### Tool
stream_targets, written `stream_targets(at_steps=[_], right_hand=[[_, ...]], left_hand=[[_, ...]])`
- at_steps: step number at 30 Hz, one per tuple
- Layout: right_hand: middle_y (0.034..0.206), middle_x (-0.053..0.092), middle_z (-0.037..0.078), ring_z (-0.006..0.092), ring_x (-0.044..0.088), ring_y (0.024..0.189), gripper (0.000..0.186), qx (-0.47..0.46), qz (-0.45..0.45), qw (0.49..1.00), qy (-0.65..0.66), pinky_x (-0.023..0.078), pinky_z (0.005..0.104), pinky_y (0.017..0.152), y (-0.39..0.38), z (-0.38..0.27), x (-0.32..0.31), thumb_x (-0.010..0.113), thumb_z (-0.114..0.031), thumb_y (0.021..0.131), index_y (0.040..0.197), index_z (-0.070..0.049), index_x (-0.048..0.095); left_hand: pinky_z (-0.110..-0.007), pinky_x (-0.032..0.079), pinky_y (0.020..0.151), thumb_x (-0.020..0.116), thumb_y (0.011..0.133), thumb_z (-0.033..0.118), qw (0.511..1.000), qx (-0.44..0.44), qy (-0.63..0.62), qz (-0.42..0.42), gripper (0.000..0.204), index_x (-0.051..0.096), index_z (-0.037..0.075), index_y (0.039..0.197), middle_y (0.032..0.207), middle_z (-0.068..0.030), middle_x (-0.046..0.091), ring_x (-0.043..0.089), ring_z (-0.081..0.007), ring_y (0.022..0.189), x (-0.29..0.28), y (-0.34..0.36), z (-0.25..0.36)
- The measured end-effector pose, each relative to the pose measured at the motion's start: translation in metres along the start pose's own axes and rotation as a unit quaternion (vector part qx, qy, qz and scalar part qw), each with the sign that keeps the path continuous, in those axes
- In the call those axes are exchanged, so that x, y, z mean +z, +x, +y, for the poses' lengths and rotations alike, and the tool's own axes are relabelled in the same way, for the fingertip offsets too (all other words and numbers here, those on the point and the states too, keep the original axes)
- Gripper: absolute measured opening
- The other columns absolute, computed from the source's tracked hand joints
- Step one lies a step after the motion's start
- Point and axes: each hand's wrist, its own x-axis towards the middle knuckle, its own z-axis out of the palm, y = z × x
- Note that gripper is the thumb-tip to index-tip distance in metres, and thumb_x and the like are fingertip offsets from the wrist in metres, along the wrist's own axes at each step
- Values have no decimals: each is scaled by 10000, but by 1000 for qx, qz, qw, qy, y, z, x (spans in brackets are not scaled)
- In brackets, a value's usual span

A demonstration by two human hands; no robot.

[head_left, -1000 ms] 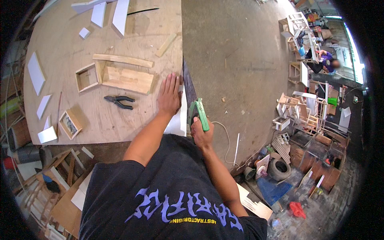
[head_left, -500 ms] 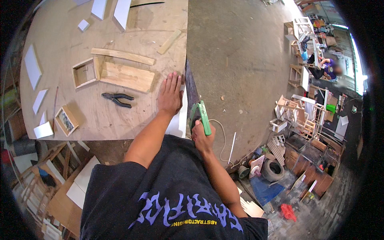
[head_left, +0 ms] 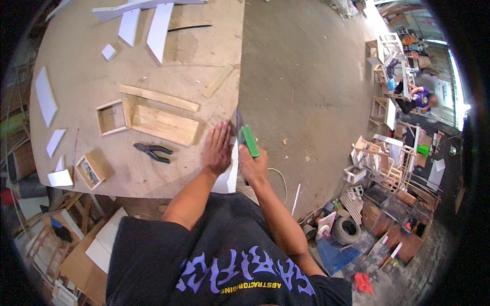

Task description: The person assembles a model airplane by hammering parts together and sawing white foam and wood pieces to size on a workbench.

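Observation:
My left hand (head_left: 218, 148) lies flat at the table's right edge, fingers stretched forward, pressing on a white board (head_left: 227, 178). Just right of it, my right hand (head_left: 253, 166) is wrapped round the green handle of a handsaw (head_left: 248, 141). Only a short dark stretch of the saw's blade shows beside the board and table edge; the rest is hidden. Left of my left hand lie black-handled pliers (head_left: 153, 152). Beyond them rest a small open wooden box (head_left: 113, 117), a wooden panel (head_left: 164, 125) and a wooden strip (head_left: 159, 98).
White offcuts (head_left: 46, 97) lie along the left of the wooden table (head_left: 178, 66). A second small box (head_left: 90, 171) stands near its front edge. Right of the table is concrete floor (head_left: 306, 92) with a cable, a tyre (head_left: 347, 231) and stacked wooden frames. A person (head_left: 421, 97) sits far right.
The saw and my right hand have moved forward, level with my left hand, and less blade shows. My left hand stays on the board. The whole view has shifted, showing more of the far table.

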Motion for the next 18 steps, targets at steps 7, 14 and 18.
stream_targets(at_steps=[7, 14, 18], right_hand=[[599, 559, -2, 104, 524, 524, 385, 114, -56, 972, 196, 380, 302, 464, 1, -18, -19, 653, -248, 996, 675, -55, 564], [622, 546, -24, 71, 501, 543, 356, 82, -37, 991, 97, 375, 284, 469, -81, -14, -45, 649, -240, 1007, 709, -62, 571], [604, 539, -26, 75, 491, 516, 320, 90, -21, 993, 79, 373, 286, 461, -31, -15, -23, 645, -216, 988, 715, -60, 589]], left_hand=[[-427, 64, 1295, 415, 1034, 330, 998, -19, 42, -32, 686, 243, 19, 1621, 1721, -117, 171, 112, -270, 1597, -6, 6, 4], [-438, 83, 1295, 490, 1010, 315, 999, -32, 26, -1, 697, 292, 4, 1601, 1711, -132, 206, 157, -270, 1591, 5, 3, 2], [-441, 65, 1295, 435, 1025, 318, 999, -16, 28, 3, 697, 239, 11, 1619, 1720, -120, 171, 117, -266, 1597, -2, 2, 3]])
